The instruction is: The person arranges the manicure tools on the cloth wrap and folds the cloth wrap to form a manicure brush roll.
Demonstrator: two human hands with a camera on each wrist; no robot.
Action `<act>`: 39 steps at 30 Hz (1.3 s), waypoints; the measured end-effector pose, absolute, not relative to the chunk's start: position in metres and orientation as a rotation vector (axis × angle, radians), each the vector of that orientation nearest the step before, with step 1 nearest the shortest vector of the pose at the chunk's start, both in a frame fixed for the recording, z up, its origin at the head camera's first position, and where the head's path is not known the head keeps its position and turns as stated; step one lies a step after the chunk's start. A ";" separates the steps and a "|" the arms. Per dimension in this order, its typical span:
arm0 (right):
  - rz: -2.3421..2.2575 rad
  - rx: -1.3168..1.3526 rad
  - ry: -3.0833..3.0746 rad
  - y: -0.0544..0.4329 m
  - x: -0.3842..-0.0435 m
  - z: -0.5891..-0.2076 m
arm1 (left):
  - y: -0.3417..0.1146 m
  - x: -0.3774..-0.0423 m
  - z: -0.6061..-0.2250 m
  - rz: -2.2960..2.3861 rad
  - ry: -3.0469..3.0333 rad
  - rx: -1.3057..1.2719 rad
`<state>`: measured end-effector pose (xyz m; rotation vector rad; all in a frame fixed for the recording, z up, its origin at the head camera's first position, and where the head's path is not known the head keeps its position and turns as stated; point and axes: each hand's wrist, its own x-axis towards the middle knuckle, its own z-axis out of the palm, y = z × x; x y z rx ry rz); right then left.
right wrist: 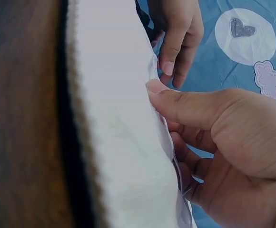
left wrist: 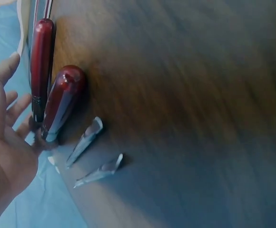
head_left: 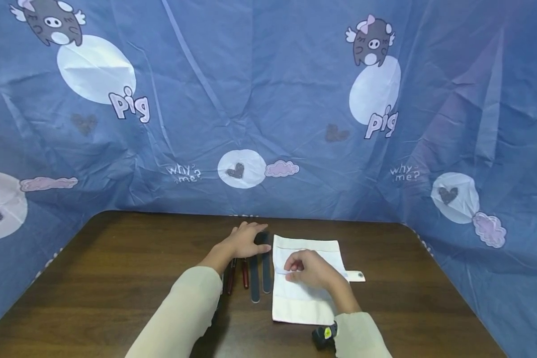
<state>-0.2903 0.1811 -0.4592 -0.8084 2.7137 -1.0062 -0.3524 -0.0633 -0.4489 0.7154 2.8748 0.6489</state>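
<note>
An opened white fabric pouch (head_left: 304,306) with a snap strap (head_left: 355,276) lies flat on the table. My right hand (head_left: 311,268) is over its middle and pinches a fold of the white fabric. In the right wrist view, the thumb (right wrist: 176,102) presses on the fabric edge, with the other fingers curled behind it. My left hand (head_left: 246,241) reaches over the far ends of two dark, round-ended nail files (head_left: 254,283), its fingers spread and nothing held. Beside them lie red-handled tools (left wrist: 43,52), their working ends partly hidden.
Two small silver metal pieces (left wrist: 98,172) lie near the red handles in the left wrist view. The brown wooden table (head_left: 130,278) ends at a blue printed cloth (head_left: 268,109) hanging behind it. A small black object (head_left: 322,337) shows at the right cuff.
</note>
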 end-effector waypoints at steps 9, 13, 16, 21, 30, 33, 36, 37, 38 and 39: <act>-1.004 -0.817 2.714 0.181 -0.292 -0.458 | -0.065 -0.361 -0.451 0.732 2.853 0.678; -1.007 -0.802 2.712 0.180 -0.291 -0.458 | -0.067 -0.365 -0.453 0.730 2.858 0.680; -1.016 -0.785 2.707 0.180 -0.291 -0.459 | -0.069 -0.367 -0.454 0.729 2.859 0.680; -1.030 -0.773 2.701 0.180 -0.290 -0.459 | -0.070 -0.371 -0.455 0.742 2.855 0.669; -1.056 -0.793 2.699 0.181 -0.291 -0.458 | -0.067 -0.369 -0.456 0.711 2.865 0.662; -1.060 -0.779 2.693 0.181 -0.291 -0.459 | -0.067 -0.369 -0.456 0.705 2.870 0.658; -1.069 -0.772 2.687 0.181 -0.290 -0.459 | -0.067 -0.369 -0.457 0.708 2.873 0.664; -1.070 -0.769 2.685 0.181 -0.290 -0.459 | -0.067 -0.369 -0.457 0.712 2.872 0.666; -1.070 -0.768 2.685 0.181 -0.290 -0.459 | -0.067 -0.369 -0.456 0.720 2.869 0.666; -1.072 -0.770 2.684 0.181 -0.290 -0.459 | -0.067 -0.368 -0.456 0.734 2.863 0.667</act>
